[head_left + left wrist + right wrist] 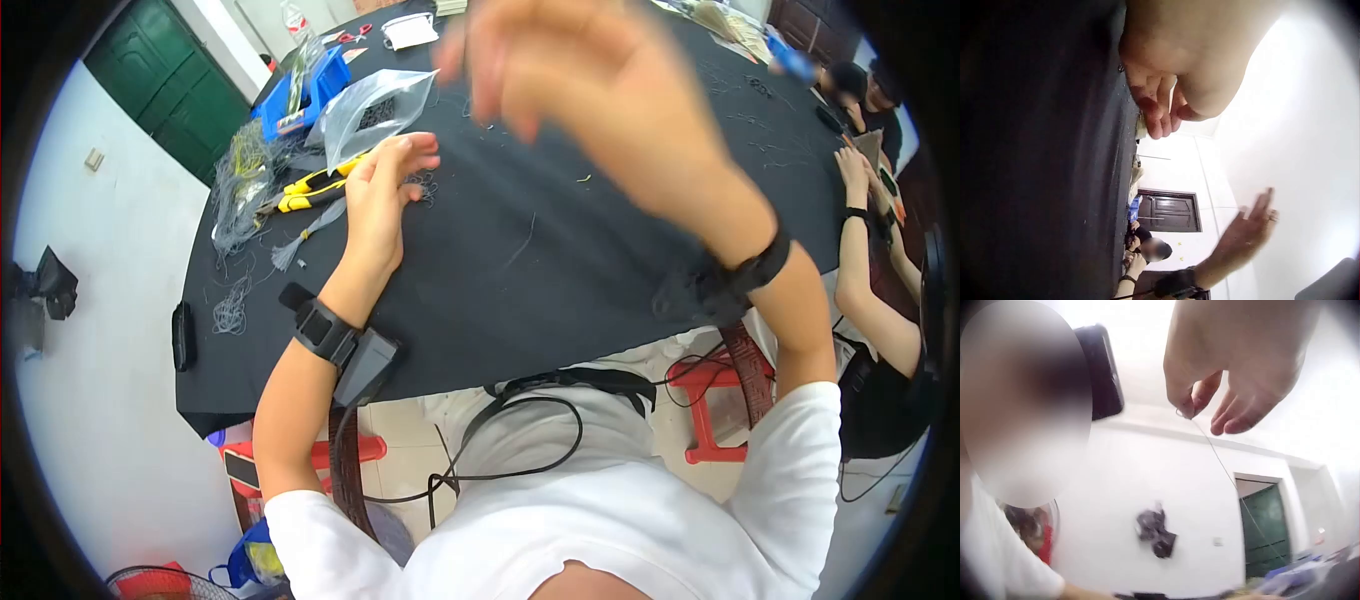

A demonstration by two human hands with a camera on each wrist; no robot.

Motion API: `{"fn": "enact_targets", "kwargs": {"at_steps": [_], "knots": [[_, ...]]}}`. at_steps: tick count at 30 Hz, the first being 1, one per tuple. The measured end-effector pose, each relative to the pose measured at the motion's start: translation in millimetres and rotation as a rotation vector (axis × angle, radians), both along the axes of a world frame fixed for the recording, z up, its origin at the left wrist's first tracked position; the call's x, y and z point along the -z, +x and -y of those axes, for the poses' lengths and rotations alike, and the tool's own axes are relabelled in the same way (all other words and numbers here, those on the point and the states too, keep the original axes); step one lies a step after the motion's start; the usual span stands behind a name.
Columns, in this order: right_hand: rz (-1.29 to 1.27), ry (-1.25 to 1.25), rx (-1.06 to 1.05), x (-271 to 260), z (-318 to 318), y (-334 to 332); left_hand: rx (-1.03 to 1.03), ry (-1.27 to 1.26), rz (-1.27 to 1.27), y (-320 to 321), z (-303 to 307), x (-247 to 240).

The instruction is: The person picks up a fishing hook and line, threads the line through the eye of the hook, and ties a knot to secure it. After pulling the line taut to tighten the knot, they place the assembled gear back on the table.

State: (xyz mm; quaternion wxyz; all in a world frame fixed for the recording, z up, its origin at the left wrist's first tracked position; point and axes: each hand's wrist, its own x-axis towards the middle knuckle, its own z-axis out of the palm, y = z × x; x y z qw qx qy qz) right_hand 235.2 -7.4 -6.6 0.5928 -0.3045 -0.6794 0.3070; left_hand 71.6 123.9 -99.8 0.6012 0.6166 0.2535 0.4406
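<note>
My right hand (570,70) is raised high over the table and blurred in the head view. In the right wrist view its thumb and forefinger pinch a thin thread (1215,450) that slants down toward the tabletop. My left hand (378,205) is low over the left part of the table, fingers loosely bent, with nothing visible in it. Beside it lie yellow-handled pliers (300,203) and a clear plastic bag (340,125) with dark contents. A tied bundle of grey strands (290,250) lies left of my left wrist.
A blue bin (325,95) stands behind a heap of tangled grey strands (240,180). Another loose tangle (230,310) is near the left edge of the black-covered table (480,320). Another person's arm (855,250) is at the right. A black cable (540,472) crosses my lap.
</note>
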Motion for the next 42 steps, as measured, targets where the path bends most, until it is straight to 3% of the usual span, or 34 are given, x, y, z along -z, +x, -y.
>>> {"fn": "enact_targets", "kwargs": {"at_steps": [2,3,6,9,12,22,42], "knots": [[-0.065,-0.295,0.015,37.3,-5.9,-2.0,-0.03,0.019,0.055,1.7,6.4,-7.6],[-0.111,-0.508,0.061,53.2,-5.3,4.5,0.057,0.01,0.031,1.7,8.4,-11.0],[-0.4,-0.7,-0.047,80.6,-17.3,21.4,0.316,-0.078,-0.043,1.5,15.1,-13.9],[-0.343,-0.664,-0.048,90.4,-17.4,21.8,0.472,-0.324,0.051,7.9,21.9,-9.2],[-0.28,-0.612,-0.024,89.8,-14.4,20.0,0.567,-0.335,-0.09,7.7,23.0,-10.1],[0.003,-0.476,0.195,86.8,-13.1,15.9,0.452,-0.195,-0.146,8.2,31.2,-3.9],[0.054,-0.427,0.167,85.3,-12.5,18.3,0.406,-0.093,-0.229,6.2,28.6,-6.0]]}}
